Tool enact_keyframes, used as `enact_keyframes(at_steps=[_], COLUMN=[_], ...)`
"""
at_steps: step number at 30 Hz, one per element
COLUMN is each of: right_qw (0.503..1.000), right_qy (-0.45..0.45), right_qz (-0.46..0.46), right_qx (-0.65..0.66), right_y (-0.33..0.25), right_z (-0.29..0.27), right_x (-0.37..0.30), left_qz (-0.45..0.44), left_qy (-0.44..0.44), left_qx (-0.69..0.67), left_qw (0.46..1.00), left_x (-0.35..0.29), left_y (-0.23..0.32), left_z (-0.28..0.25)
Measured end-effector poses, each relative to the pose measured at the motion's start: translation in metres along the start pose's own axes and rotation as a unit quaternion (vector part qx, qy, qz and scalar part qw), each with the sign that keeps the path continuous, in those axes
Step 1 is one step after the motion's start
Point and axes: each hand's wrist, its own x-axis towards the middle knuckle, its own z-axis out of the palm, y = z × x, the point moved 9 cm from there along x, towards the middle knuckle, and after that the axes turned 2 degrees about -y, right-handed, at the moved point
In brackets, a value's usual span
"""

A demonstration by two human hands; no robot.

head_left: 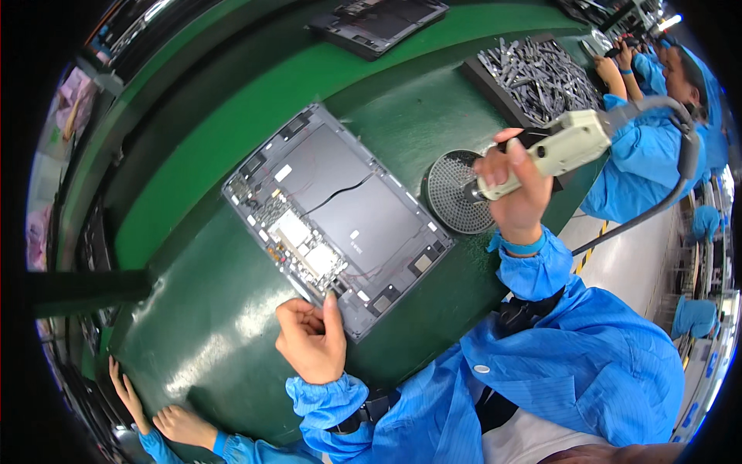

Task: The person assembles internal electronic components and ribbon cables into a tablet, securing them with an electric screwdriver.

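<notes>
A grey device housing (379, 224) lies open on the green bench, with a circuit board (297, 243) along its left side and a loose black cable (338, 193) across its bare panel. My left hand (315, 340) is at the housing's near left edge, thumb and fingers pinched together; what is between them, if anything, is too small to make out. My right hand (522, 197) is wrapped round a cream electric screwdriver (556, 151), tilted with its tip pointing left. That tip is over a round perforated screw tray (452, 213), to the right of the housing; whether it touches is unclear.
A dark box of small metal strips (537, 81) stands at the far right. Another open housing (379, 23) rests at the back. The screwdriver's thick cable (688, 155) loops down on the right. A co-worker's hands (182, 425) are at lower left; another person (657, 147) works at right.
</notes>
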Motion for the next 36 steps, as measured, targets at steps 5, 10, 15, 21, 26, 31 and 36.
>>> enact_keyframes(at_steps=[5, 10, 15, 21, 26, 31, 36], right_qw=[0.998, 0.961, 0.935, 0.935, 0.933, 0.936, 0.923], right_qy=[-0.054, -0.257, -0.334, -0.318, -0.323, -0.313, -0.366], right_qz=[-0.006, 0.064, 0.121, 0.148, 0.141, 0.139, 0.115], right_qx=[0.022, 0.079, 0.015, 0.057, 0.076, 0.079, -0.001], right_y=[-0.026, -0.010, -0.001, 0.016, 0.020, 0.024, 0.016], right_z=[0.014, 0.089, 0.138, 0.140, 0.140, 0.140, 0.153], right_x=[-0.021, -0.076, -0.109, -0.113, -0.114, -0.116, -0.127], left_qz=[0.086, 0.067, 0.063, 0.067, 0.064, 0.079, 0.083], left_qy=[-0.009, 0.000, -0.018, -0.015, -0.019, -0.009, -0.010], left_qx=[0.029, 0.004, -0.008, 0.008, 0.008, 0.013, 0.007], left_qw=[0.996, 0.998, 0.998, 0.998, 0.998, 0.997, 0.996], left_x=[0.000, -0.002, 0.002, 0.002, 0.000, -0.002, -0.001], left_y=[0.005, -0.006, -0.002, -0.005, -0.005, -0.004, -0.004], left_z=[0.006, 0.004, 0.002, 0.000, 0.004, 0.002, 0.001])
